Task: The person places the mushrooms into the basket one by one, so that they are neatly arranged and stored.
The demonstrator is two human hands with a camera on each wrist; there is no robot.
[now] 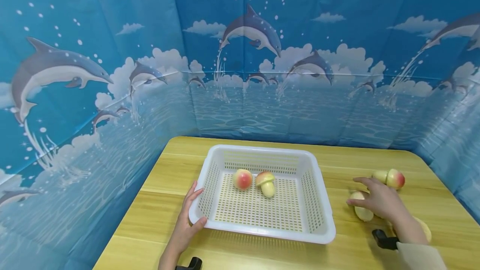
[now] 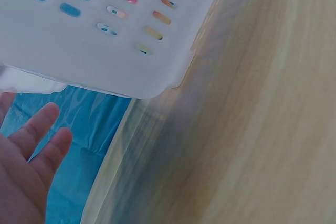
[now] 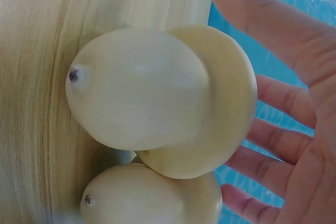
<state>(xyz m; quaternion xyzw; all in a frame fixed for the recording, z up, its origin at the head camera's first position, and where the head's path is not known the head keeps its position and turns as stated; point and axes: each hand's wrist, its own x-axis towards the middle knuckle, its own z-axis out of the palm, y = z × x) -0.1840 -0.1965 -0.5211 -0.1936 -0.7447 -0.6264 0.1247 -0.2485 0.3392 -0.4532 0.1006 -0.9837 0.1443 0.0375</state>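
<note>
The pale mushroom-shaped thing lies right of the white basket, its long way running about like the basket's short right side. The right hand is nearest, spread wide over it (it seems to hold nothing). The left hand, fingers loose, touches the basket's left front corner.
</note>
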